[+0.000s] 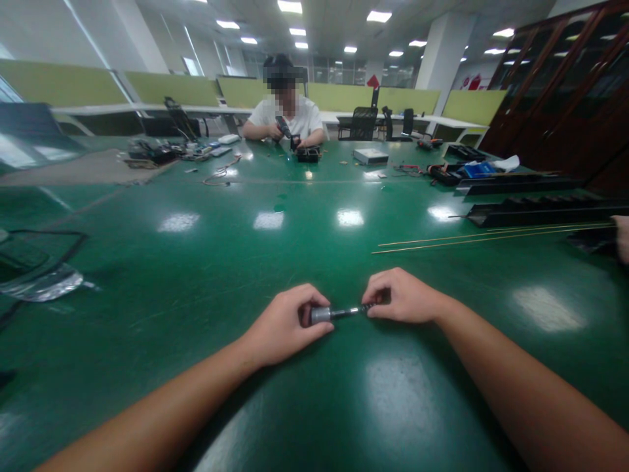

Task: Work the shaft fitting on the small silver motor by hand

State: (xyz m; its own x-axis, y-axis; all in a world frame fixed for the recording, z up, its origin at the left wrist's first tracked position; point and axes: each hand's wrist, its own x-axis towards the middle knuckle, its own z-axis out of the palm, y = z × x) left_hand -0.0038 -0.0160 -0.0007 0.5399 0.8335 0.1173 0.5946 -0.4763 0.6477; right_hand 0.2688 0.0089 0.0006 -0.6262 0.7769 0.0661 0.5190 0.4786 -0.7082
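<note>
A short grey cylinder with a thin metal shaft lies almost level just above or on the green table, between my hands. My left hand is closed around the grey cylinder end, thumb below and fingers above. On the other side my right hand pinches the dark, ridged tip of the shaft between thumb and fingertips. The shaft's bright middle shows between the two grips. Part of the cylinder is hidden in my left palm, and the shaft's far tip is covered by my right fingers.
Thin brass-coloured rods and black channel pieces lie at right, near another person's hand. Across the green table, a seated person holds a power tool over a black part. Clear plastic is at left.
</note>
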